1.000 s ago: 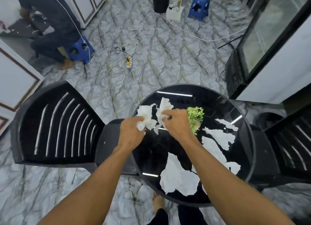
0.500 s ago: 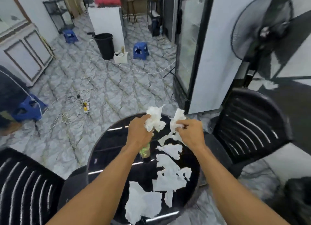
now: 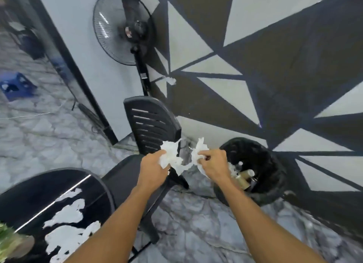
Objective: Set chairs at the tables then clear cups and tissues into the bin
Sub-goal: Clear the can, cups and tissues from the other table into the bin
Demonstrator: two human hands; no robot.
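Note:
My left hand grips a crumpled white tissue above the seat of a black plastic chair. My right hand grips a second white tissue just left of a black bin. The bin stands on the floor by the patterned wall and holds cups and tissues. The round black table with white patches is at the lower left, behind my left arm.
A black standing fan is behind the chair against the wall. A small green plant sits at the table's left edge. A blue stool stands on the marble floor at far left. A glass-door cabinet edge runs down the left.
My view has swung right from the table to the chair and bin. Both hands lifted the tissues off the table and carried them rightwards toward the bin.

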